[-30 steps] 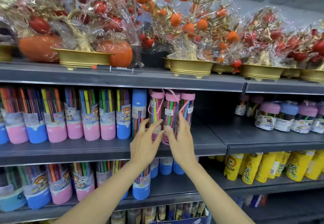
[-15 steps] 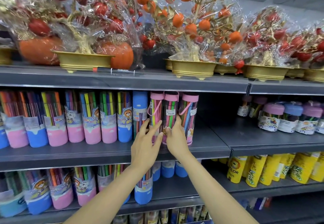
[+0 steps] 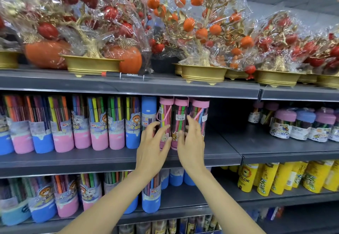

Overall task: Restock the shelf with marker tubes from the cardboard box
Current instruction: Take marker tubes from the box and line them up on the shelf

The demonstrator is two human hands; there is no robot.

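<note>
Three pink-capped marker tubes stand side by side on the middle shelf (image 3: 220, 154): the left tube (image 3: 166, 112), the middle tube (image 3: 180, 113) and the right tube (image 3: 200, 112). My left hand (image 3: 153, 149) touches the left tube with spread, fairly straight fingers, thumb on its front. My right hand (image 3: 192, 144) rests against the middle and right tubes, fingers reaching up the right one. Neither hand carries a tube. A tall blue tube (image 3: 148, 111) stands just left of them. The cardboard box is out of view.
A row of pink- and blue-based marker tubes (image 3: 99, 123) fills the shelf's left part; to the right of the pink-capped tubes the shelf is bare. Wrapped fruit-tree ornaments (image 3: 203, 32) sit above. Short jars (image 3: 302, 123) and yellow tubes (image 3: 264, 178) are at right.
Both hands have drawn closer together on the pink-capped tubes, and the tubes now stand tighter against one another. The view has shifted slightly nearer the shelf.
</note>
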